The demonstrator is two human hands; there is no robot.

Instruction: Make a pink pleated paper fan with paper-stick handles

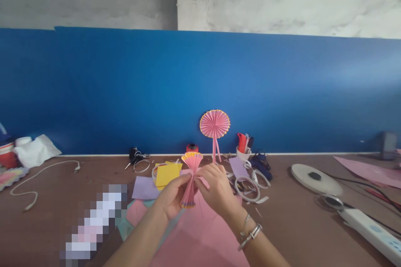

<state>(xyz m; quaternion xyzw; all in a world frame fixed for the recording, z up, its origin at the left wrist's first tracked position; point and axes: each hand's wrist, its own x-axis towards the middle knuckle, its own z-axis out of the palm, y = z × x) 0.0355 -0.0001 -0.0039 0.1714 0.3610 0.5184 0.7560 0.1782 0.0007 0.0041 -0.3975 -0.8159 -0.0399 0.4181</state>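
Pinched at its narrow waist, a pleated pink paper fan (193, 159) with yellow edges flares out above and below my fingers. My left hand (173, 194) grips it from the left, thumb at the middle. From the right, my right hand (216, 183) holds the same waist between thumb and fingers. Beneath both hands lies a large pink paper sheet (200, 238). Behind them a finished-looking round pink paper fan (214, 123) with a pink strip handle stands against the blue partition.
Yellow paper (167, 175) and purple paper (145, 188) lie left of my hands; keys (134, 156) sit beyond. At right are a cable (247, 188), a pen cup (243, 153), a white disc (316, 179) and a power strip (369, 233). A blue partition (125, 91) closes the back.
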